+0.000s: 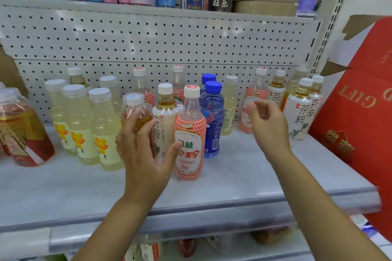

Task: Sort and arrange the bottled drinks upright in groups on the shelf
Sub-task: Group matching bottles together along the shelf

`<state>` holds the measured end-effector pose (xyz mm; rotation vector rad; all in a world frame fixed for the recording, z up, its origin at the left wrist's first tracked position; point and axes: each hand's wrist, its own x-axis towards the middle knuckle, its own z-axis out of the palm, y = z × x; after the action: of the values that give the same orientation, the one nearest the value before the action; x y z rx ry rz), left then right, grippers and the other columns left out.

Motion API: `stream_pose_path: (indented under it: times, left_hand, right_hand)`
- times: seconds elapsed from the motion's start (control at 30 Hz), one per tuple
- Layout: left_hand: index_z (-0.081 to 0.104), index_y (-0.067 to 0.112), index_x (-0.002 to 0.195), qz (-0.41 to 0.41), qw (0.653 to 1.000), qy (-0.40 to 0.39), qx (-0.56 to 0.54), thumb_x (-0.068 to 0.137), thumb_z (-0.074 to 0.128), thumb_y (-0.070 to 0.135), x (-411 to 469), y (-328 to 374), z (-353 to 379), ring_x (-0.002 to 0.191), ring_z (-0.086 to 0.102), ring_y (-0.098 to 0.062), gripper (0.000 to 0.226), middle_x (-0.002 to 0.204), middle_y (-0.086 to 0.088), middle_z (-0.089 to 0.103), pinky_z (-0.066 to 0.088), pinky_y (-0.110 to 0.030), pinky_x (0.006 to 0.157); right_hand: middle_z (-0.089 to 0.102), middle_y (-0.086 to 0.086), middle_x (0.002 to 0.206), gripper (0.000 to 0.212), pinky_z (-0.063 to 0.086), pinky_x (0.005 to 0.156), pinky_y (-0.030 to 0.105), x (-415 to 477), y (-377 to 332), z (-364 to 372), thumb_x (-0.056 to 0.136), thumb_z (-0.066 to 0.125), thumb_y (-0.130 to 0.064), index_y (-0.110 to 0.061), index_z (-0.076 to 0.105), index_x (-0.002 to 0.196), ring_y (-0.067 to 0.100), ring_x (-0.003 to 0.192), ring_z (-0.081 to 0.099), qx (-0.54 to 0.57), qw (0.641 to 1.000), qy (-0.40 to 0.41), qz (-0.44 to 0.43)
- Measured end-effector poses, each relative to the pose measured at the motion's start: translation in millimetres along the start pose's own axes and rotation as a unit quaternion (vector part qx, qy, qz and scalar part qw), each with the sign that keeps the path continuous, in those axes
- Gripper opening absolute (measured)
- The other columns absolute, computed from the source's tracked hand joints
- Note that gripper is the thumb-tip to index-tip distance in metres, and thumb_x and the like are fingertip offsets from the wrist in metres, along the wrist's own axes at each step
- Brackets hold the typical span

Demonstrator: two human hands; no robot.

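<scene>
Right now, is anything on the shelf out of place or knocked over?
Nothing fallen or spilled. One pale yellow bottle stands right of the blue bottles, apart from the yellow group at left, and a pink-labelled bottle sits beside the tea bottles.

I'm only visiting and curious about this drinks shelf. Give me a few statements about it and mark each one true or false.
1. The blue bottles have blue caps. True.
2. The right hand holds a bottle. False: it holds nothing.
3. The bottles with yellow flower labels stand towards the left of the shelf. True.
4. The red-and-white labelled bottle at the front lies on its side. False: it stands upright.
5. The red box is at the left end. False: it is at the right edge.
6. The left hand touches a clear-capped bottle of amber drink. True.
</scene>
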<state>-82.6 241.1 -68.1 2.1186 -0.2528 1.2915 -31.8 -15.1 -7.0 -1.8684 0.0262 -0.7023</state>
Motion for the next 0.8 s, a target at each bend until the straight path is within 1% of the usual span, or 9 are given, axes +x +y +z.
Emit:
stream_pose_path:
  times: [0.07, 0.17, 0.33, 0.43, 0.5, 0.57, 0.63, 0.7, 0.8]
  left_hand:
    - [0.054, 0.007, 0.132, -0.018, 0.999, 0.024, -0.013, 0.087, 0.069, 0.046, 9, 11, 0, 0.140, 0.031, -0.025, 0.062, 0.144, -0.009, 0.042, 0.032, -0.056, 0.110]
    - [0.059, 0.009, 0.127, -0.031, 0.998, 0.046, -0.019, 0.090, 0.064, 0.049, 24, 28, 2, 0.120, 0.040, -0.020, 0.055, 0.124, -0.008, 0.051, 0.039, -0.049, 0.104]
    - [0.060, 0.013, 0.128, -0.004, 0.999, 0.030, -0.010, 0.090, 0.062, 0.049, 60, 54, -1, 0.112, 0.038, -0.012, 0.053, 0.120, 0.000, 0.055, 0.027, -0.022, 0.095]
    - [0.059, 0.020, 0.133, -0.005, 0.999, -0.020, -0.025, 0.093, 0.061, 0.048, 80, 65, -6, 0.111, 0.032, -0.005, 0.050, 0.111, 0.019, 0.052, 0.033, -0.028, 0.092]
    - [0.059, 0.028, 0.135, -0.034, 0.995, -0.079, -0.048, 0.092, 0.062, 0.047, 88, 72, -8, 0.109, 0.032, -0.004, 0.047, 0.102, 0.034, 0.037, 0.035, -0.030, 0.092]
    - [0.056, 0.038, 0.136, -0.064, 0.987, -0.140, -0.049, 0.092, 0.063, 0.048, 92, 76, -7, 0.108, 0.030, -0.002, 0.046, 0.102, 0.028, 0.036, 0.034, -0.028, 0.094]
    - [0.055, 0.043, 0.134, -0.088, 0.978, -0.183, -0.052, 0.092, 0.064, 0.047, 96, 77, -7, 0.108, 0.038, -0.004, 0.043, 0.111, 0.016, 0.043, 0.036, -0.025, 0.092]
    - [0.061, 0.040, 0.124, -0.105, 0.971, -0.195, -0.094, 0.090, 0.069, 0.042, 101, 74, -8, 0.101, 0.053, -0.001, 0.035, 0.111, 0.018, 0.057, 0.042, -0.019, 0.079]
    - [0.068, 0.036, 0.111, -0.134, 0.959, -0.195, -0.153, 0.085, 0.077, 0.035, 106, 73, -9, 0.091, 0.063, 0.000, 0.027, 0.100, 0.017, 0.069, 0.051, -0.021, 0.073]
  right_hand:
    - [0.061, -0.002, 0.123, 0.047, 0.049, 0.090, 0.030, 33, 5, -7, 0.096, 0.063, -0.043, -0.016, 0.053, 0.134, 0.014, 0.110, 0.058, -0.023, 0.999, 0.020, 0.030]
    - [0.053, 0.005, 0.140, 0.056, 0.041, 0.089, 0.029, 68, 14, -7, 0.095, 0.065, -0.040, -0.012, 0.047, 0.139, 0.020, 0.125, 0.052, -0.062, 0.996, 0.020, 0.065]
    - [0.050, 0.008, 0.147, 0.072, 0.047, 0.103, 0.044, 103, 16, 4, 0.091, 0.068, -0.045, -0.013, 0.039, 0.148, 0.029, 0.132, 0.051, -0.084, 0.994, 0.006, 0.063]
    - [0.050, 0.004, 0.144, 0.063, 0.044, 0.095, 0.037, 119, 5, 8, 0.094, 0.065, -0.039, -0.016, 0.039, 0.147, 0.027, 0.129, 0.051, -0.095, 0.995, -0.001, 0.041]
    - [0.049, 0.005, 0.145, 0.064, 0.043, 0.098, 0.039, 126, -1, 10, 0.095, 0.065, -0.036, -0.019, 0.037, 0.149, 0.027, 0.131, 0.049, -0.095, 0.995, -0.013, 0.025]
    - [0.053, 0.007, 0.139, 0.062, 0.046, 0.092, 0.036, 128, -6, 11, 0.096, 0.065, -0.031, -0.020, 0.037, 0.150, 0.025, 0.120, 0.054, -0.096, 0.995, -0.024, 0.019]
    - [0.060, 0.006, 0.121, 0.049, 0.043, 0.076, 0.026, 130, -8, 11, 0.098, 0.062, -0.024, -0.017, 0.046, 0.144, 0.020, 0.099, 0.056, -0.110, 0.994, -0.023, 0.002]
    - [0.062, 0.003, 0.107, 0.037, 0.037, 0.061, 0.019, 128, -12, 9, 0.098, 0.063, -0.018, -0.014, 0.055, 0.133, 0.019, 0.091, 0.059, -0.123, 0.992, -0.019, -0.021]
    - [0.059, -0.004, 0.099, 0.034, 0.034, 0.059, 0.015, 122, -21, 7, 0.096, 0.066, -0.019, -0.015, 0.060, 0.129, 0.013, 0.086, 0.058, -0.137, 0.989, -0.023, -0.058]
